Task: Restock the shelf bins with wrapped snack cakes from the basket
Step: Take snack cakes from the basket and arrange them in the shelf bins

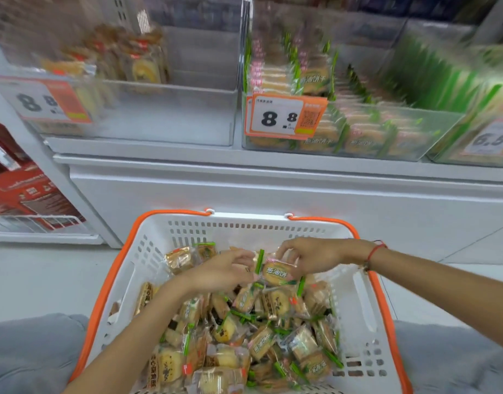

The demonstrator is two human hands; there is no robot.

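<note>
A white basket with an orange rim (366,305) sits in front of me, full of several wrapped snack cakes (261,339) in clear, green-striped and gold wrappers. Both hands are over its far end. My right hand (310,255) pinches a green-striped wrapped cake (276,273) held above the pile. My left hand (222,270) reaches in beside it with curled fingers touching the same packet's left edge. On the shelf above, a clear middle bin (415,129) holds rows of green-striped packets. The clear left bin (170,115) holds a few gold-wrapped cakes at its back left.
Orange price tags reading 8.8 (284,116) hang on the bin fronts, with a 6.5 tag (491,140) at the right. A white cabinet front (273,194) stands below the shelf. Red boxes (20,189) sit on a low wire rack at left. My grey-clad knees (28,354) flank the basket.
</note>
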